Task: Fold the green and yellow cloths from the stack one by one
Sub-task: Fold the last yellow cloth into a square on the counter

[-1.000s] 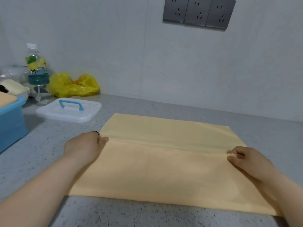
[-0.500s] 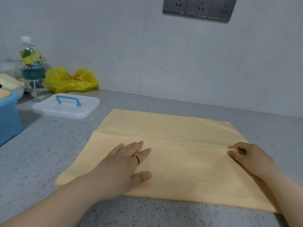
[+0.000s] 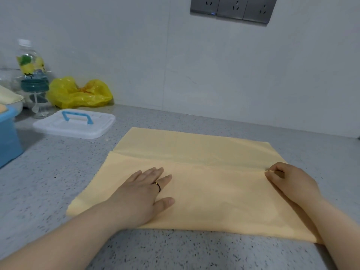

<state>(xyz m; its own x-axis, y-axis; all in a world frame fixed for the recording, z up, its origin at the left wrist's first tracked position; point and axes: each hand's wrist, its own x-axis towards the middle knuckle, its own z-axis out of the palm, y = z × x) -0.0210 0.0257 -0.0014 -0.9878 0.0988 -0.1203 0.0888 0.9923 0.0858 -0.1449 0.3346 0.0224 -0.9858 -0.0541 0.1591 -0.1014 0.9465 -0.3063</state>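
In the head view, the yellow cloth (image 3: 214, 193) is being held flat at the middle of the counter (image 3: 58, 172), its near part folded over (the flap's edge running left to right). It is being pressed by the left hand (image 3: 140, 193), fingers straight, while the flap's right end is being pinched by the right hand (image 3: 292, 184).

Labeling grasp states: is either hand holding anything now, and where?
The right hand pinches the yellow cloth at the right end of its folded-over edge. The left hand lies flat on the cloth, gripping nothing.
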